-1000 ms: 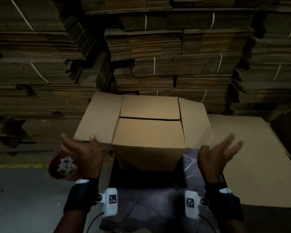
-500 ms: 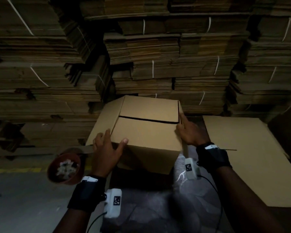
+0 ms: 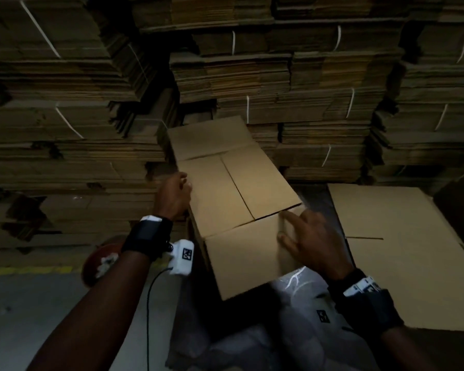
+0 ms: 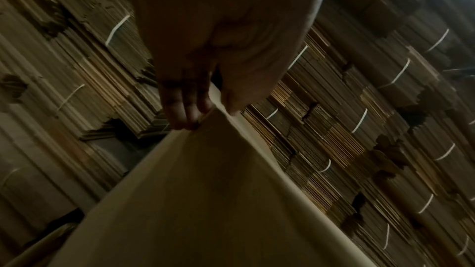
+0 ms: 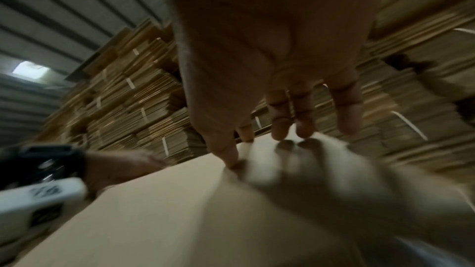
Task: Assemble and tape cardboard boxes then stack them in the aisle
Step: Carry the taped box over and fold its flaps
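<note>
Steadying the folded box for taping

The cardboard box sits tilted in front of me, before the bundled flat stacks, flaps folded shut. My right hand lies spread over its near corner to keep flaps down; my left hand pinches the left edge so it can't swing.

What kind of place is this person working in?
Most likely a cardboard box warehouse or packing plant: strapped bundles of flat cardboard are stacked high behind, a concrete floor carries a yellow line, and ribbed metal roofing shows overhead.
</note>
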A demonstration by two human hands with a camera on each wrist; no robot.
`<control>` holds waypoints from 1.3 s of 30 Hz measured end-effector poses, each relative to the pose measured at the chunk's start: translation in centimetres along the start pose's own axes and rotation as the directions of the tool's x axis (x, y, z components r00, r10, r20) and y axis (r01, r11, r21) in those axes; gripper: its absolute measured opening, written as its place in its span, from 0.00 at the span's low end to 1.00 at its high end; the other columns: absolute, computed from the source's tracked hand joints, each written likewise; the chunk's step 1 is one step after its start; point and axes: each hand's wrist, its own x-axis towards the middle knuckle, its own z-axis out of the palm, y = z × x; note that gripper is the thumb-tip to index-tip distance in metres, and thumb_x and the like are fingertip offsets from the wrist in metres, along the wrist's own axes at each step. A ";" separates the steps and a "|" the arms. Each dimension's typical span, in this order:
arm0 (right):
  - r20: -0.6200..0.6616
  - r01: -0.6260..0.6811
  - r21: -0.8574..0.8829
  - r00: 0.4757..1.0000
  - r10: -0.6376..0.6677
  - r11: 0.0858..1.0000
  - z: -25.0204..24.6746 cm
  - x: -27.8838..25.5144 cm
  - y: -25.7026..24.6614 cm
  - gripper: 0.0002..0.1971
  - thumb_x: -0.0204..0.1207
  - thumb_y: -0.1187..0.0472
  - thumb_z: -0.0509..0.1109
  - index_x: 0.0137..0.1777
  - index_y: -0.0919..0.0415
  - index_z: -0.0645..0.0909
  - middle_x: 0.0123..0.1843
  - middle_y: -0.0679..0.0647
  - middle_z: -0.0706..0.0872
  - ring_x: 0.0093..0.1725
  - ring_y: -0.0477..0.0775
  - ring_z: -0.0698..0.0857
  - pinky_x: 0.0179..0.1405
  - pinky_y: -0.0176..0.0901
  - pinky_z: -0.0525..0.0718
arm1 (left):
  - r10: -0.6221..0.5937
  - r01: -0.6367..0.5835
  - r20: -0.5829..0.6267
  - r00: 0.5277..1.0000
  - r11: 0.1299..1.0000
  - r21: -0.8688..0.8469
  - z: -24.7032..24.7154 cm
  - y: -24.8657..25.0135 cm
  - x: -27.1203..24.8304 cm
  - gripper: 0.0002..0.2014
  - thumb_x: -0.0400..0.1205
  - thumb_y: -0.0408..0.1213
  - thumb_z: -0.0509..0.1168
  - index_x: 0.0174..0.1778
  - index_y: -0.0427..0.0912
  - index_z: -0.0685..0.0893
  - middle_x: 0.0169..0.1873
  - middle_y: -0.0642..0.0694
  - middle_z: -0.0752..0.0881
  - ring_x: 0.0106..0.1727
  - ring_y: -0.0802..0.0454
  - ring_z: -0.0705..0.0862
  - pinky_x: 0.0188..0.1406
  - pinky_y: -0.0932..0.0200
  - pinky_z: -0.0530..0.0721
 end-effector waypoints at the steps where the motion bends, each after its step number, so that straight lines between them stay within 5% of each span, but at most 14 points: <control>1: -0.006 0.036 -0.042 0.999 -0.036 0.998 -0.1 0.1 -0.2 0.26 0.78 0.34 0.59 0.74 0.39 0.73 0.58 0.54 0.81 0.59 0.63 0.80 0.50 0.54 0.81 | 0.039 -0.038 0.081 0.996 0.999 -0.020 0.0 0.8 0.1 0.19 0.86 0.33 0.67 0.73 0.34 0.79 0.67 0.33 0.84 0.69 0.39 0.83 0.59 0.58 0.78; 3: 0.013 0.095 -0.078 0.995 -0.094 0.992 -0.7 0.3 -0.9 0.22 0.79 0.35 0.64 0.71 0.37 0.76 0.60 0.51 0.79 0.61 0.59 0.78 0.53 0.53 0.75 | 0.124 -0.145 0.232 0.965 0.987 0.076 0.4 2.0 0.0 0.21 0.87 0.38 0.67 0.76 0.38 0.79 0.76 0.33 0.76 0.79 0.39 0.75 0.67 0.56 0.75; 5: -0.004 0.147 -0.059 0.989 -0.147 0.987 -1.4 0.6 -1.4 0.18 0.79 0.35 0.66 0.66 0.36 0.79 0.60 0.50 0.77 0.61 0.56 0.76 0.55 0.54 0.69 | 0.186 -0.293 0.334 0.924 0.906 0.306 0.8 2.4 -0.8 0.21 0.87 0.51 0.64 0.76 0.50 0.79 0.85 0.38 0.63 0.87 0.38 0.59 0.79 0.39 0.64; 8: 0.044 0.185 -0.004 0.982 -0.185 0.983 -2.5 1.8 -1.7 0.14 0.77 0.36 0.71 0.61 0.34 0.82 0.63 0.46 0.75 0.67 0.52 0.71 0.60 0.55 0.66 | 0.285 -0.525 0.516 0.808 0.745 0.411 1.5 3.5 -1.8 0.27 0.80 0.67 0.51 0.75 0.68 0.75 0.88 0.49 0.54 0.87 0.40 0.48 0.80 0.26 0.50; 10: 0.116 0.225 0.033 0.967 -0.227 0.974 -2.8 2.9 -1.9 0.16 0.76 0.37 0.73 0.61 0.35 0.80 0.61 0.44 0.75 0.66 0.52 0.71 0.63 0.57 0.72 | 0.287 -0.647 0.642 0.711 0.626 0.436 2.4 3.8 -2.2 0.31 0.79 0.73 0.43 0.77 0.74 0.70 0.88 0.52 0.52 0.87 0.41 0.46 0.78 0.23 0.48; 12: 0.178 0.249 0.052 0.950 -0.255 0.967 -2.7 4.0 -1.8 0.21 0.73 0.38 0.75 0.64 0.37 0.78 0.59 0.46 0.76 0.64 0.55 0.73 0.61 0.56 0.77 | 0.277 -0.707 0.694 0.665 0.534 0.464 2.7 4.1 -2.4 0.30 0.81 0.74 0.42 0.78 0.75 0.68 0.88 0.51 0.52 0.87 0.42 0.46 0.75 0.19 0.49; 18: 0.313 0.231 0.040 0.921 -0.232 0.972 -4.4 5.7 -2.5 0.37 0.75 0.39 0.76 0.82 0.37 0.66 0.73 0.53 0.72 0.74 0.59 0.67 0.62 0.53 0.71 | 0.363 -0.691 0.639 0.678 0.610 0.387 1.3 5.2 -2.0 0.21 0.86 0.66 0.52 0.72 0.67 0.76 0.85 0.50 0.60 0.85 0.45 0.50 0.73 0.25 0.63; 23: 0.388 0.241 0.000 0.895 -0.222 0.971 -4.1 6.9 -5.5 0.35 0.74 0.31 0.59 0.83 0.26 0.59 0.90 0.51 0.52 0.88 0.61 0.45 0.78 0.80 0.48 | 0.496 -0.663 0.531 0.687 0.727 0.178 -0.2 5.2 -1.3 0.27 0.84 0.66 0.46 0.69 0.61 0.81 0.81 0.47 0.68 0.82 0.49 0.58 0.75 0.38 0.69; 26: 0.384 0.226 0.036 0.896 -0.222 0.973 -3.2 7.4 -6.4 0.24 0.86 0.37 0.55 0.81 0.27 0.65 0.92 0.50 0.45 0.89 0.61 0.38 0.80 0.80 0.41 | 0.557 -0.668 0.461 0.691 0.736 0.111 -1.0 5.0 -1.0 0.26 0.86 0.62 0.48 0.70 0.57 0.83 0.80 0.45 0.71 0.81 0.45 0.65 0.77 0.40 0.70; 30: 0.197 0.212 0.195 0.948 -0.250 0.958 -3.2 7.2 -5.8 0.15 0.87 0.45 0.61 0.71 0.33 0.80 0.90 0.50 0.55 0.87 0.56 0.48 0.77 0.75 0.55 | 0.633 -0.683 0.305 0.711 0.724 0.090 -2.8 5.2 -0.9 0.24 0.89 0.58 0.49 0.68 0.53 0.85 0.78 0.47 0.75 0.78 0.48 0.71 0.73 0.46 0.73; 35: -0.143 0.276 0.457 0.961 -0.236 0.846 -5.3 7.0 -4.4 0.16 0.77 0.42 0.67 0.60 0.46 0.88 0.83 0.52 0.71 0.82 0.53 0.63 0.74 0.54 0.66 | 0.656 -0.662 0.087 0.749 0.742 0.109 -5.4 5.2 -0.9 0.27 0.89 0.57 0.49 0.62 0.45 0.90 0.74 0.46 0.81 0.75 0.48 0.76 0.68 0.49 0.76; 39: -0.350 0.351 0.465 0.916 -0.196 0.813 -7.3 7.1 -1.7 0.15 0.76 0.50 0.66 0.56 0.51 0.90 0.77 0.51 0.80 0.81 0.55 0.70 0.77 0.64 0.73 | 0.610 -0.572 -0.058 0.790 0.768 0.289 -6.9 5.0 -1.6 0.30 0.90 0.57 0.48 0.60 0.39 0.90 0.67 0.40 0.85 0.72 0.44 0.78 0.67 0.46 0.78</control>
